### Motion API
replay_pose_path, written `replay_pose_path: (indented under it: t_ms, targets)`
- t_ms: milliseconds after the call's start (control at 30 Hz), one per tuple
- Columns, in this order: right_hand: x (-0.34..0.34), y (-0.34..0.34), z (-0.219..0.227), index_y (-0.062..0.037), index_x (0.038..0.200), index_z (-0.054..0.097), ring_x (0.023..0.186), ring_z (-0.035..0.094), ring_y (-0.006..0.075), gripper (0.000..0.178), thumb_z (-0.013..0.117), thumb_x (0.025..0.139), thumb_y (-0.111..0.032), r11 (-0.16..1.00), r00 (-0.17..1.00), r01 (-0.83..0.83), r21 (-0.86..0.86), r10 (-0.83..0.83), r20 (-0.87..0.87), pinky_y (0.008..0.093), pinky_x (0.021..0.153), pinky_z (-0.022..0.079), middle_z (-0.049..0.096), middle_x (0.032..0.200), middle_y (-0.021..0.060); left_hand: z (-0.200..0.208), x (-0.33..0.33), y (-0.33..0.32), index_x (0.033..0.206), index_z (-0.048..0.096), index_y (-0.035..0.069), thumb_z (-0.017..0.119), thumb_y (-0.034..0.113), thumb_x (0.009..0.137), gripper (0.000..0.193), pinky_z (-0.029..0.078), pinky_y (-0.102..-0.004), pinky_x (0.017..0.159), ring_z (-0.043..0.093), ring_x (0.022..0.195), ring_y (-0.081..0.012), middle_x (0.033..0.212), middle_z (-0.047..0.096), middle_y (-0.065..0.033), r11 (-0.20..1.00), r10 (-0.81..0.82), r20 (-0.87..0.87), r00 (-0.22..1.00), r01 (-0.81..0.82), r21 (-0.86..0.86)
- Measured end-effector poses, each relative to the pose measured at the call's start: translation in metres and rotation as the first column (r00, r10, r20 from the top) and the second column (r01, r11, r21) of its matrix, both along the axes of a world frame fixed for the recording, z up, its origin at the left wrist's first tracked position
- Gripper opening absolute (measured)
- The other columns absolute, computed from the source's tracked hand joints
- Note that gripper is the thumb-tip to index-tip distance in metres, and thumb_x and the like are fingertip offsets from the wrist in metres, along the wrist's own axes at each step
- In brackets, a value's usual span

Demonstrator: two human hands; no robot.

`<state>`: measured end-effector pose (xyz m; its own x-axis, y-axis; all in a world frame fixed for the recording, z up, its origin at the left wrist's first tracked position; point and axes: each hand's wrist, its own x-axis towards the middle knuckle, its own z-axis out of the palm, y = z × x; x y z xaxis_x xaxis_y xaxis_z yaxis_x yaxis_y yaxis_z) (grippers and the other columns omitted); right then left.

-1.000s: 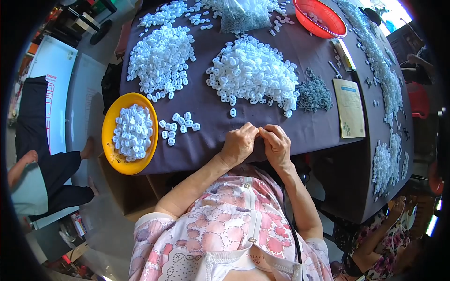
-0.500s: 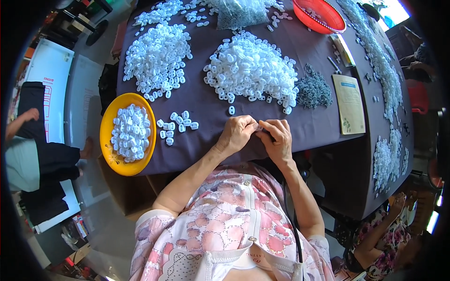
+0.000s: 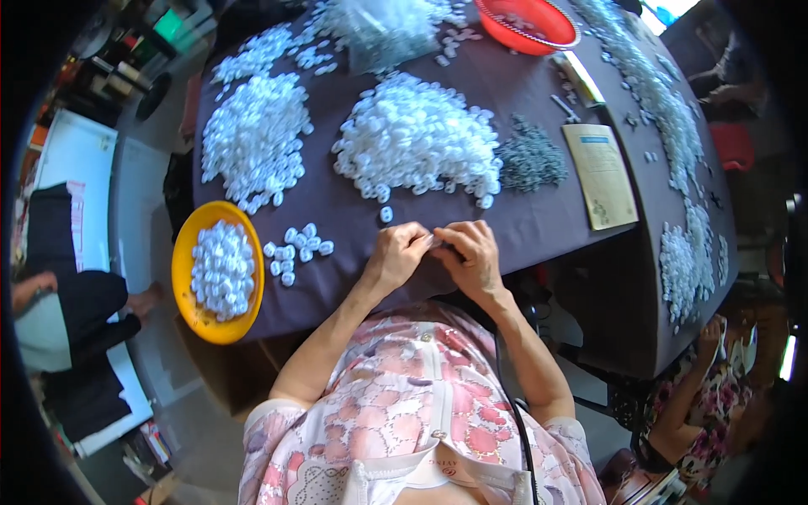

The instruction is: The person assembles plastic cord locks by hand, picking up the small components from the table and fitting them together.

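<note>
My left hand and my right hand meet at the front edge of the table, fingers closed and fingertips pinched together. Whatever small piece sits between them is mostly hidden. Just beyond lies a single white oval plastic piece, in front of a big heap of similar white pieces. To the right of that heap is a mound of tiny grey parts, too fine to make out. Several white pieces form a loose group left of my hands, beside a yellow oval bowl filled with more.
A second white heap lies at left, with a clear plastic bag behind. A red basket, a tan booklet and a pen-like tool are to the right. Further white pieces cover the side table. People sit at both sides.
The view has shifted, so the table's things sit lower and more to the left. My hands stay together at the table edge, fingertips still pinched with slightly changed finger positions.
</note>
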<state>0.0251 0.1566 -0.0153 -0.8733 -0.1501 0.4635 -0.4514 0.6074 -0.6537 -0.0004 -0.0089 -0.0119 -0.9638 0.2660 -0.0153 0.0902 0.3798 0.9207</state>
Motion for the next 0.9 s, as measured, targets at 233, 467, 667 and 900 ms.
replay_pose_path:
  t_ms: [233,467,667,900]
  targets:
    - [-0.013,0.073,0.006,-0.0047,0.088,0.064,0.078,0.058,0.0280,0.015,0.065,0.074,0.000,0.930,0.928,0.357,0.087,-0.342,-0.145,0.0373,0.070,0.047,0.061,0.084,0.0097,0.019,0.012,-0.069,0.076,0.065,-0.002,0.064,0.012,0.079,0.013,0.047,-0.0313,0.053,0.062,0.056,-0.0189,0.062,0.063,-0.0139,0.955,0.161,0.011,0.987,-0.153,-0.254]
    - [-0.049,0.095,0.006,-0.0074,0.100,0.062,0.089,0.053,0.0283,0.027,0.066,0.074,-0.003,0.878,0.920,0.384,0.286,-0.339,-0.195,0.0386,0.077,0.044,0.055,0.100,0.0091,0.031,0.015,-0.125,0.075,0.062,-0.004,0.063,0.016,0.080,0.020,0.048,-0.0365,0.059,0.064,0.061,-0.0271,0.066,0.063,-0.0174,0.825,0.225,0.016,0.974,-0.182,-0.536]
    - [-0.045,0.092,-0.001,-0.0063,0.090,0.062,0.086,0.053,0.0280,0.018,0.067,0.073,-0.003,0.908,0.943,0.327,0.261,-0.294,-0.157,0.0381,0.075,0.045,0.055,0.094,0.0088,0.038,0.018,-0.127,0.074,0.060,-0.004,0.063,0.016,0.082,0.022,0.048,-0.0400,0.059,0.063,0.062,-0.0319,0.066,0.062,-0.0185,0.778,0.276,-0.051,0.960,-0.254,-0.575]
    - [-0.026,0.086,0.001,-0.0070,0.083,0.063,0.085,0.055,0.0263,0.017,0.070,0.069,-0.001,0.965,0.971,0.233,0.120,-0.223,-0.088,0.0362,0.075,0.045,0.059,0.090,0.0062,0.025,0.016,-0.125,0.074,0.059,-0.002,0.066,0.020,0.082,0.024,0.046,-0.0419,0.057,0.061,0.063,-0.0330,0.069,0.062,-0.0164,0.739,0.236,-0.262,0.936,-0.348,-0.577]
